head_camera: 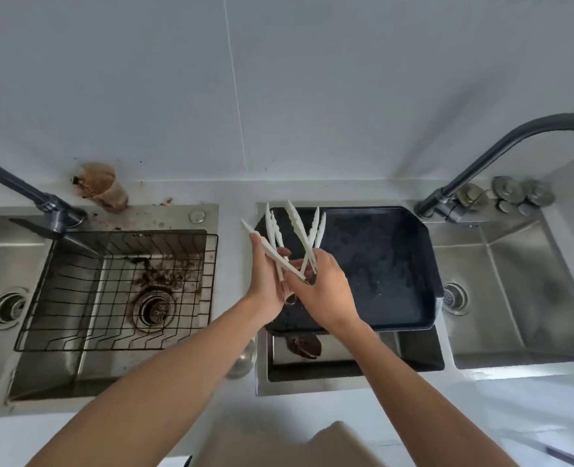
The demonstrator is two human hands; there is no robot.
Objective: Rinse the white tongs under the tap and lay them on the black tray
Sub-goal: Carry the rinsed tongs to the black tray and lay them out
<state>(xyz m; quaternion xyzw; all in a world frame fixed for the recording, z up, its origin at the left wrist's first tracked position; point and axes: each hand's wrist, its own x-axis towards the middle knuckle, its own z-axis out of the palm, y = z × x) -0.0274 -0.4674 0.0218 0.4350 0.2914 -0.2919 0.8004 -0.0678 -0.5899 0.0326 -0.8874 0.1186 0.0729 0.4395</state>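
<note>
Several white plastic tongs [295,227] fan out from between both hands, above the left edge of the black tray [380,264]. My left hand [268,281] grips one pair that points up and to the left. My right hand [326,288] holds other pairs that point up over the tray. The two hands touch each other at the tongs' hinge ends. The tray rests across the middle sink and looks wet, with nothing lying on its bare surface. A dark tap [501,153] arches off to the right, and another dark tap [26,190] stands at the left.
The left sink holds a wire rack [117,291] and brown grime around its drain [154,308]. A dirty plastic cup [103,190] stands behind it. Under the tray's near edge lies a dark brown object [304,347]. The right sink [521,298] has metal strainers [514,193] behind it.
</note>
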